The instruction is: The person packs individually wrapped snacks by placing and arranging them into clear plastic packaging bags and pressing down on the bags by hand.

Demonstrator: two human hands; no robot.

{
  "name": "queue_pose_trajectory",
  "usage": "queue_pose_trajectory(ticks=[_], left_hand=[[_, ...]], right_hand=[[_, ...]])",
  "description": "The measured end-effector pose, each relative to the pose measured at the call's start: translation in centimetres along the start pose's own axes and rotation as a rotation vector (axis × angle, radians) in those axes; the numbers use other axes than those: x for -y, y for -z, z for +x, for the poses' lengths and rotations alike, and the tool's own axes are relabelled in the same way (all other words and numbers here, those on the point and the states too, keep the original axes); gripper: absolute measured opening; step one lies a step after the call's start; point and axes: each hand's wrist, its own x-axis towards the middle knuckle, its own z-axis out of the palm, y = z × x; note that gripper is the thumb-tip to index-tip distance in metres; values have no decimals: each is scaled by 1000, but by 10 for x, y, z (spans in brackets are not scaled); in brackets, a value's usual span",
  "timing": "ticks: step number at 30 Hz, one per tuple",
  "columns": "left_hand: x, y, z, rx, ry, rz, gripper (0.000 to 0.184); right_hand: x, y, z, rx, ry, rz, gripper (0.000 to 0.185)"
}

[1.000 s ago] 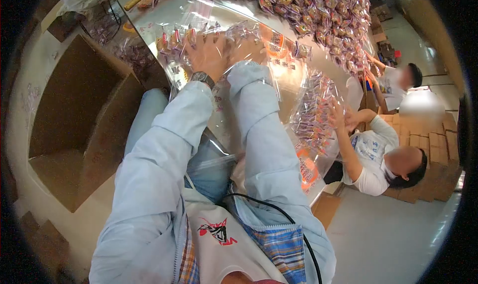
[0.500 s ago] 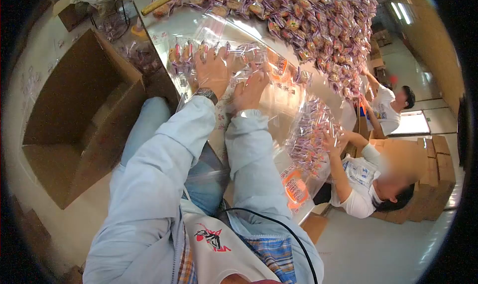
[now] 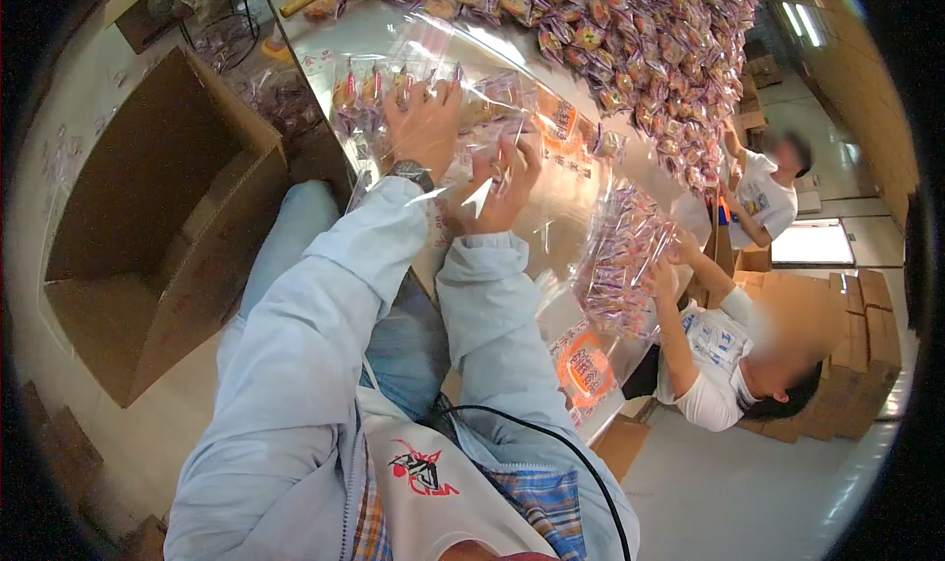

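Wrapped snacks (image 3: 371,91) lie in a row inside a clear plastic bag (image 3: 551,202) on the metal table (image 3: 320,31). My left hand (image 3: 425,128), with a watch at the wrist, rests over the row with its fingers spread. Just right of it, my right hand (image 3: 504,182) is bent with its fingers curled at the bag's plastic, partly behind glare. Orange print (image 3: 559,120) shows on the bag beyond my right hand.
A large heap of wrapped snacks (image 3: 630,44) covers the table's far side. An open cardboard box (image 3: 148,207) stands at the left. On the right, a co-worker (image 3: 714,349) handles another filled bag (image 3: 620,256); a second person (image 3: 768,192) is farther back. Stacked boxes (image 3: 861,364) stand behind.
My right hand has drawn back from the row towards me and its fingers have curled onto the plastic. My left hand stays over the row. The view has shifted a little.
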Motion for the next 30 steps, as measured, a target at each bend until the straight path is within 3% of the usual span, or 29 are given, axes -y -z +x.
queue_pose_trajectory(ticks=[1, 4, 5, 8, 9, 14, 22, 26, 30], left_hand=[[2, -3, 0, 4, -5, -5, 35], [2, -3, 0, 12, -15, -1, 37], [3, -2, 0, 16, -11, 4, 39], [4, -9, 1, 36, 23, -31, 41], [2, -9, -1, 40, 15, -42, 42], [6, -3, 3, 131, 22, -25, 46], [11, -1, 4, 128, 39, -46, 51], [11, 9, 6, 169, 44, -7, 51], [11, 17, 11, 199, 42, 34, 46]], right_hand=[[0, -2, 6, -4, 138, -203, 50], [3, -21, 16, -34, -192, 240, 46], [0, -29, 20, -75, -191, 308, 43], [-5, -30, 39, 61, -28, 129, 44], [-18, -30, 44, 100, 161, -47, 45], [-34, -29, 58, 250, 118, -10, 50], [-36, -32, 72, 261, 389, -435, 51], [-33, -23, 76, 299, 464, -440, 52], [-11, -18, 75, 420, 342, -388, 57]])
